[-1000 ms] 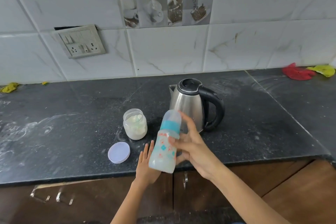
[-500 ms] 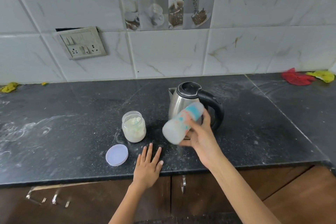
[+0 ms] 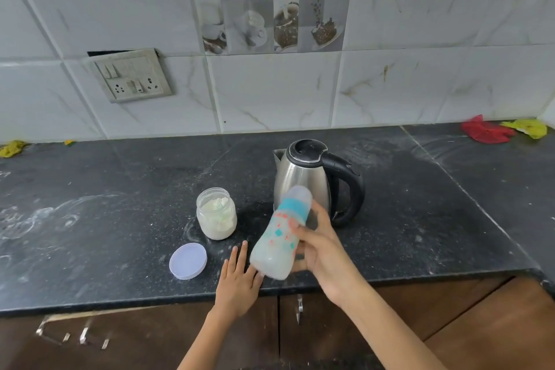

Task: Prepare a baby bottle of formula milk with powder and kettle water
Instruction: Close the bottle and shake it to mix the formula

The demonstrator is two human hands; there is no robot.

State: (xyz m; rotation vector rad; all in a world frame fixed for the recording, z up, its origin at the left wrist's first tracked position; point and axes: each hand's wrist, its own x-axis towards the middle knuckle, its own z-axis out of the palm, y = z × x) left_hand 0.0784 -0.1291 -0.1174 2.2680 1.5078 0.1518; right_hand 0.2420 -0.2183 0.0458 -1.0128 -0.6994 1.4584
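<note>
The right hand [image 3: 322, 245] grips the capped baby bottle [image 3: 280, 237] around its middle, just right of the frame's centre, tilted with the cap pointing up and right toward the kettle [image 3: 303, 177]. It is held off the worktop [image 3: 105, 189], probably to shake powder and water together; the contents look cloudy white. The left hand [image 3: 238, 279] lies open and flat at the worktop's front edge, holding nothing, seemingly as a brace. Left of the bottle stands the open powder jar [image 3: 216, 213], with its lid [image 3: 188, 261] lying lower left of it, so likely the scooping is done. Half a second earlier the bottle lay nearly sideways higher up against the kettle; now it is lower and more upright, mid-shake.
</note>
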